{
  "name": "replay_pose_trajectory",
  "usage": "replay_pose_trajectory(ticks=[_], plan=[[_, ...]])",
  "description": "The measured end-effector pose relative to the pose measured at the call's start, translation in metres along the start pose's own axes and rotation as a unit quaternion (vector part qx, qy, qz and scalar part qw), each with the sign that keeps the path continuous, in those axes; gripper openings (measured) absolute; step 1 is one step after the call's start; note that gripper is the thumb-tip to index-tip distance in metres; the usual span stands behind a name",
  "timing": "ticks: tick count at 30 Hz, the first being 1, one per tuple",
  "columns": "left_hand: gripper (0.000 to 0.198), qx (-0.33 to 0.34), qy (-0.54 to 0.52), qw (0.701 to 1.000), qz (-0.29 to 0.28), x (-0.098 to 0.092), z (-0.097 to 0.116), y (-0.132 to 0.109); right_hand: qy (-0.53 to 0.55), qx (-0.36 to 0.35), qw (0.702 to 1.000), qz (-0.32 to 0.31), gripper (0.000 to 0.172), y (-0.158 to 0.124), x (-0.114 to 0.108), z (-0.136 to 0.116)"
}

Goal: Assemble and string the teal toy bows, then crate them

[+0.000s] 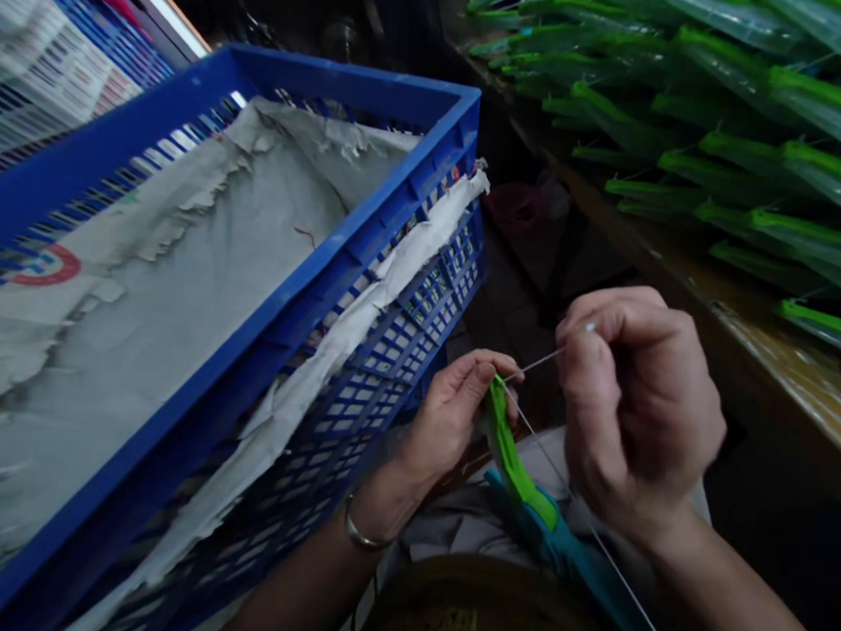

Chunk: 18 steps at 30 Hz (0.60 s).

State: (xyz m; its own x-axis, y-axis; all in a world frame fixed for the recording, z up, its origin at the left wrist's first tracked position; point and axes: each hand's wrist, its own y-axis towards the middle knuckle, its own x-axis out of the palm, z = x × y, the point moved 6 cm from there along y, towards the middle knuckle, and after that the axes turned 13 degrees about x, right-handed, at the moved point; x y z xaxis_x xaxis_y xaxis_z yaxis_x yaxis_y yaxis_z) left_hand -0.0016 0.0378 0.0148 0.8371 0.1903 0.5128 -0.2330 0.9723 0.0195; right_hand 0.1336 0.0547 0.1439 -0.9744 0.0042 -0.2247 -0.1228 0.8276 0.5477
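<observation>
My left hand, with a metal bangle at the wrist, pinches the upper tip of a narrow bright green piece with a teal part below it. That piece slants down over my lap, and its kind is unclear. Opposite, my right hand is closed with thumb and forefinger pressed together on a thin white thread. A short taut stretch of thread joins the green tip to my right fingers. Another length runs from the tip down to the lower right. A small pale speck shows at my right thumb tip.
A large blue plastic crate, lined with torn whitish sheeting, stands on my left. Many similar green-edged, translucent pieces lie in rows on a wooden-edged surface at the right. Another blue crate sits at upper left.
</observation>
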Motion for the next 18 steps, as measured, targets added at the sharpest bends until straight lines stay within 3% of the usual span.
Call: replay_pose_trajectory(ticks=[4, 8, 11, 15, 18], plan=[[0.03, 0.016, -0.035, 0.995, -0.089, 0.015, 0.009, -0.005, 0.057, 0.158, 0.986, 0.002, 0.015, 0.005, -0.006, 0.048], [0.031, 0.013, -0.095, 0.988, -0.12, 0.027, 0.011, -0.011, 0.08, 0.209, 0.975, -0.005, 0.015, -0.005, -0.009, 0.075], [0.023, 0.015, -0.073, 0.994, -0.084, 0.027, 0.008, -0.01, 0.042, 0.172, 0.984, -0.034, 0.012, -0.014, -0.014, 0.07], [0.024, 0.015, -0.034, 0.999, -0.039, 0.024, 0.006, -0.008, -0.031, 0.061, 0.987, -0.145, 0.009, -0.026, -0.017, 0.044], [0.025, 0.012, -0.027, 1.0, -0.01, 0.022, 0.006, -0.009, -0.016, 0.049, 0.977, -0.208, 0.011, -0.032, -0.015, 0.033]])
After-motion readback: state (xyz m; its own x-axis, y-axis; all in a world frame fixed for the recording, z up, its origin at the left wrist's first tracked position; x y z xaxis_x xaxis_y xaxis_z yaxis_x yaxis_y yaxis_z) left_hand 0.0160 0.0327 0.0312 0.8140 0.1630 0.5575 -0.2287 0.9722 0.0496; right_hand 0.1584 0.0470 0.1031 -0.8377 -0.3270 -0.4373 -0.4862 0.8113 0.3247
